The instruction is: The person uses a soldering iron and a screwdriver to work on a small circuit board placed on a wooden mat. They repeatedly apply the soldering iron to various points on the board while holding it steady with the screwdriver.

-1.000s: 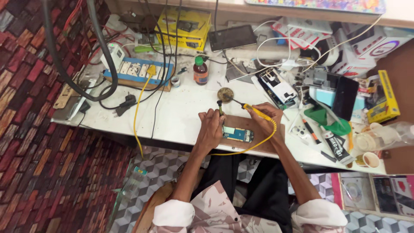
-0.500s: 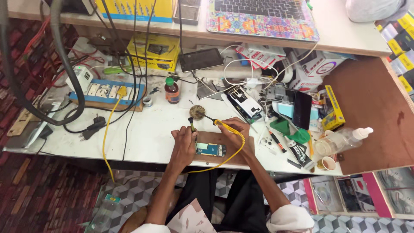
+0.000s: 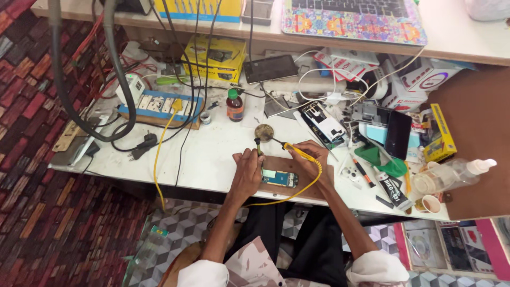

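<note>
Near front edge of the worktop (image 3: pixel 212 159): a small circuit board (image 3: pixel 280 178) lies flat on a brown mat (image 3: pixel 313 183), long axis left-right along that edge, bare of any casing.

Left hand (image 3: pixel 246 170), grip clenched on a thin dark tool (image 3: pixel 258 146), rests just beside the board's left end.

Right hand (image 3: pixel 313 159), grip closed round a yellow soldering iron (image 3: pixel 297 151), whose tip points away and left toward a round tin (image 3: pixel 264 132).

Judged: board work midway, nothing reassembled.
</note>
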